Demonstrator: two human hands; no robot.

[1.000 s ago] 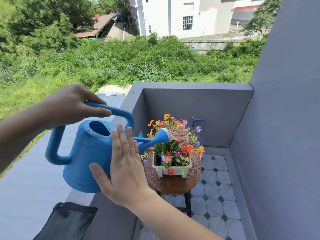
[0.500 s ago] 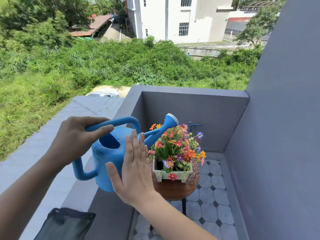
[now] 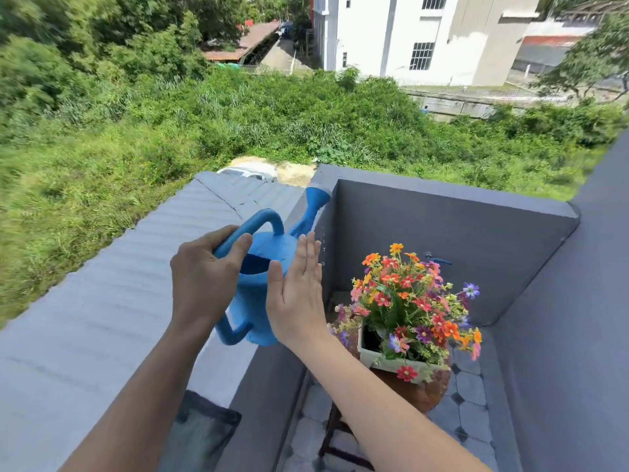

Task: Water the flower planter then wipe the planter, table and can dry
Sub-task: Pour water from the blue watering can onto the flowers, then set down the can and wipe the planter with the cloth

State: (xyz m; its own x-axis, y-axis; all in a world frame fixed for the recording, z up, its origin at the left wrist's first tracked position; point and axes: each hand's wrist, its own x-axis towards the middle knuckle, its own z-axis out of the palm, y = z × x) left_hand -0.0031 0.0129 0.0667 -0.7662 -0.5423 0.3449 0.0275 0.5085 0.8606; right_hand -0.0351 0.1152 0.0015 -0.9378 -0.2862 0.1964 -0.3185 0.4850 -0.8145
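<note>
The blue watering can (image 3: pixel 260 301) stands upright over the grey balcony ledge (image 3: pixel 272 379), its spout (image 3: pixel 311 212) pointing up and away. My left hand (image 3: pixel 200 284) grips the can's top handle. My right hand (image 3: pixel 297 294) lies flat against the can's right side, fingers straight. To the right, a white planter (image 3: pixel 384 361) full of orange, red and purple flowers (image 3: pixel 408 301) sits on a small round brown table (image 3: pixel 425 393).
A dark cloth (image 3: pixel 200 434) lies on the ledge near my left forearm. Grey walls (image 3: pixel 459 240) enclose the tiled balcony floor (image 3: pixel 466 413). A blue tap (image 3: pixel 439 260) sticks out of the far wall behind the flowers. Left of the ledge a corrugated roof (image 3: pixel 102 318) slopes down.
The can was tipped over the flowers, pouring. It has since been righted and drawn back left over the ledge, spout up. Both hands moved with it.
</note>
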